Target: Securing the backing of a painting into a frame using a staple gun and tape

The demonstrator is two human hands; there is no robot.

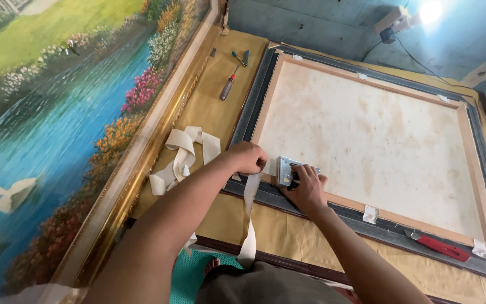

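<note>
— Where does the single view look from?

— From the person's head, angled steeply down over both forearms onto the bench [220, 107].

— How near?

— Close: the hands [277, 171] sit mid-picture, the frame's back [378, 141] fills the right, a painting [57, 129] the left, and a wall lamp [430, 11] tops the far corner.

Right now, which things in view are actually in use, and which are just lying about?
In use:
- staple gun, under the right hand
- white webbing strip, pinned by the left hand
- framed canvas, face down

Lying about:
- screwdriver
- red-handled tool
- loose webbing pile
- landscape painting in gold frame
</note>
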